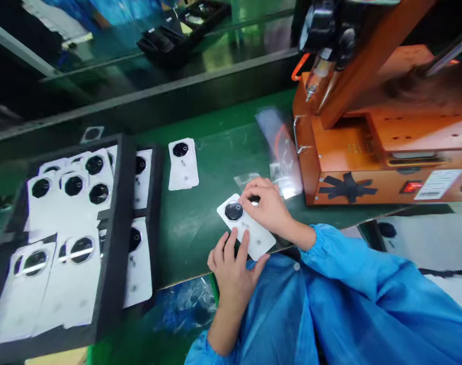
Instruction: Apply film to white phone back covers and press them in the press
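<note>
A white phone back cover (249,229) with a round black camera ring lies on the green bench near its front edge. My left hand (234,263) presses its fingers flat on the cover's near edge. My right hand (267,205) rests on the cover's far side, fingertips pinched at something small beside the ring; what it pinches is hidden. Both arms wear blue sleeves.
A second white cover (183,163) lies alone farther back. Black trays (112,243) with several white covers fill the left. An orange machine (383,147) stands at the right, with clear film pieces (282,152) in front of it. A raised conveyor ledge (170,96) runs behind.
</note>
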